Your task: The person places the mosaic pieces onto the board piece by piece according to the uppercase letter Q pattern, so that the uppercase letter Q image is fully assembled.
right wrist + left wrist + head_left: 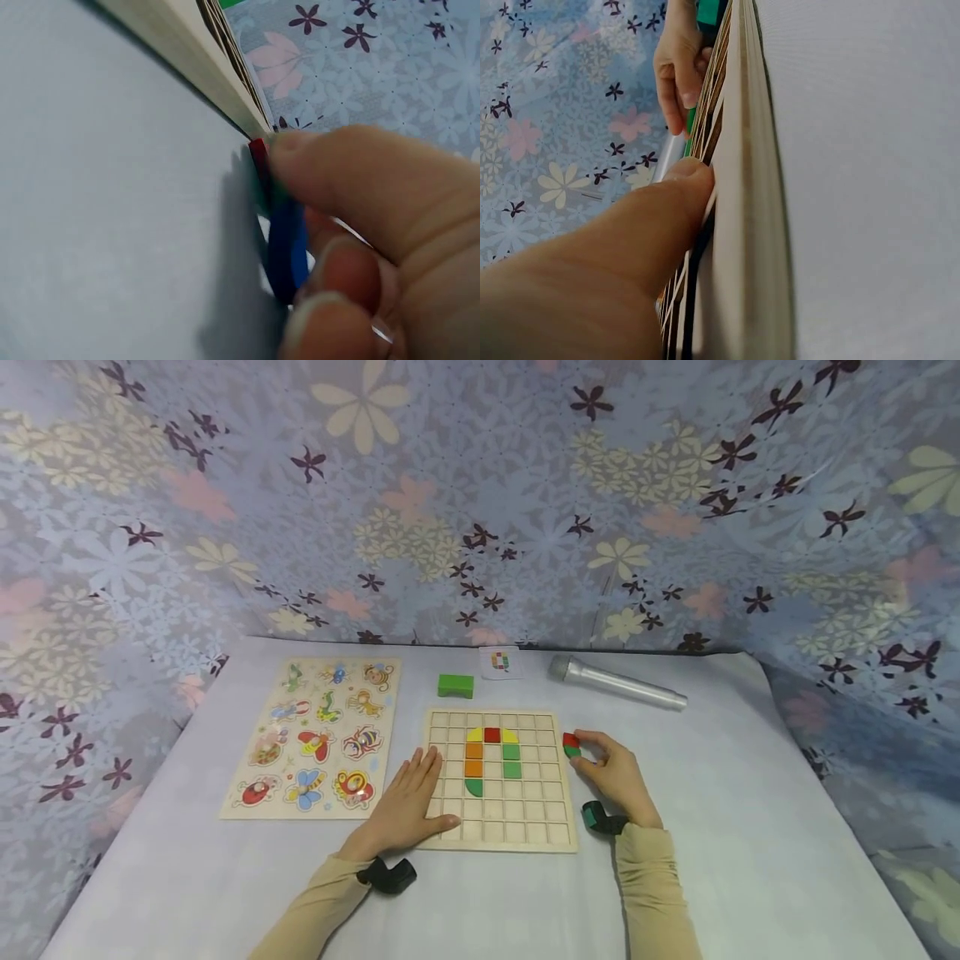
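Head: grid board (pixel 525 812) on white table (pixel 750 860), floral backdrop (pixel 480 510) behind.

I have the left arm (pixel 311 906) slanting inward, its left hand (pixel 405 800) laid palm down with straight fingers (pixel 425 768) pointing forward and the thumb (pixel 442 823) spread out sideways. My right arm (pixel 654 881) reaches forward, the right hand (pixel 618 778) turned inward at the wrist, thumb and bent forefinger (pixel 597 738) drawn together in a pinch.
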Demonstrator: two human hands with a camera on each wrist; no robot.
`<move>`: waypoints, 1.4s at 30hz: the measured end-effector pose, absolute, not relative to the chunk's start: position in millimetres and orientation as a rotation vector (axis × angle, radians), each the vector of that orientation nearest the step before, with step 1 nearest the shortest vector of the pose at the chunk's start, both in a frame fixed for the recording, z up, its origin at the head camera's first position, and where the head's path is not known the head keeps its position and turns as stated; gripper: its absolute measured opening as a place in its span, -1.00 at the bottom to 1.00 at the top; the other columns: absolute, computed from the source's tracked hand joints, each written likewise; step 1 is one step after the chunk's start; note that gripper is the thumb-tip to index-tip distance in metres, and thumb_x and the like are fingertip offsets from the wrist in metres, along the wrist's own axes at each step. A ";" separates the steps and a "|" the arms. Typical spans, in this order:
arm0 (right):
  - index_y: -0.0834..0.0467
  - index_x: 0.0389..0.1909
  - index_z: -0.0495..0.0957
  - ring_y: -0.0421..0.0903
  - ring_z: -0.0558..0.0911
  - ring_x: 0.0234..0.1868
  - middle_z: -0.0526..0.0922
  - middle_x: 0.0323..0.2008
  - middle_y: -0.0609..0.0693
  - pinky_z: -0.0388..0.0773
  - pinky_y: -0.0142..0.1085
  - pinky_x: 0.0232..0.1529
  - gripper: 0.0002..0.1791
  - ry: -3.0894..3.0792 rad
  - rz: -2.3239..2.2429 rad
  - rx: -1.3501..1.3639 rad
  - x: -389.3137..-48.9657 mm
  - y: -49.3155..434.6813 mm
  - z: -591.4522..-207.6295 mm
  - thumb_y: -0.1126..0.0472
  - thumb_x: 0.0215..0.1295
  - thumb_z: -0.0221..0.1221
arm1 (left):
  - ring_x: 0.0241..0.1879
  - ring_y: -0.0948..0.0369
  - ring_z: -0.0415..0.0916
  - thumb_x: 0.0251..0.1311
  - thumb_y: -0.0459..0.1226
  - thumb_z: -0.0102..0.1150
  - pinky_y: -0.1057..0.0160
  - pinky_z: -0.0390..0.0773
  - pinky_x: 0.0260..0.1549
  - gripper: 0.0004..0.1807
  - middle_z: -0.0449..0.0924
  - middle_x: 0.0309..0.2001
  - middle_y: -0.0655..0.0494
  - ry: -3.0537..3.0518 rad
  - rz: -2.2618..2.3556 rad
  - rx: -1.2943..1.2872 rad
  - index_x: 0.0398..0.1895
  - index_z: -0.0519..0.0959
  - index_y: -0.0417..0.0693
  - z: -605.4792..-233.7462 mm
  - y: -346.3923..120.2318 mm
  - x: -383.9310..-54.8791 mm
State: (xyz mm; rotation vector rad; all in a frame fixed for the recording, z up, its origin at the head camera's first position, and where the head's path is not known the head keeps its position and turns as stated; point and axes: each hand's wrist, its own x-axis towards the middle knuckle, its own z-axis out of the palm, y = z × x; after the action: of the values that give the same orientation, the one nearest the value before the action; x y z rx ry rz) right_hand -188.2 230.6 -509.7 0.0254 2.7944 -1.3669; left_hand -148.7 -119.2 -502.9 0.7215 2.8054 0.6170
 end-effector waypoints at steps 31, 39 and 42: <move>0.15 0.26 0.43 -0.26 0.38 -0.69 0.47 -0.65 0.00 0.33 -0.42 -0.65 -0.61 2.809 -1.477 0.265 -190.2 234.4 -506.5 0.24 0.50 -0.12 | 0.55 -0.10 -0.41 0.23 0.15 0.12 -0.08 -0.24 0.52 0.08 -0.31 0.56 -0.20 2.777 0.588 0.715 0.52 -0.17 -0.31 -500.5 -118.7 -150.6; 0.25 0.15 0.44 -0.26 0.32 -0.69 0.38 -0.63 -0.04 0.31 -0.42 -0.64 -0.65 2.773 -1.566 0.313 -190.7 234.9 -503.9 0.23 0.53 -0.19 | 0.55 -0.12 -0.38 0.22 0.14 0.13 -0.09 -0.22 0.51 0.07 -0.27 0.56 -0.21 2.795 0.601 0.723 0.52 -0.15 -0.32 -501.4 -119.0 -150.2; 0.27 0.04 0.51 -0.29 0.43 -0.46 0.58 -0.38 0.11 0.37 -0.47 -0.42 -0.71 2.789 -1.599 0.352 -190.2 234.2 -503.9 0.21 0.49 -0.05 | 0.55 -0.14 -0.36 0.22 0.14 0.14 -0.11 -0.19 0.51 0.07 -0.25 0.55 -0.23 2.802 0.612 0.734 0.51 -0.13 -0.34 -501.9 -118.8 -150.1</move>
State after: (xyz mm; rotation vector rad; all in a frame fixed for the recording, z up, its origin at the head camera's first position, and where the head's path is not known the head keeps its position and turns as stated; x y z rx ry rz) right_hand -190.2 234.2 -503.9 0.3520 2.7893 -1.5990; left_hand -150.1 -118.8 -501.9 0.7343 2.8019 0.6124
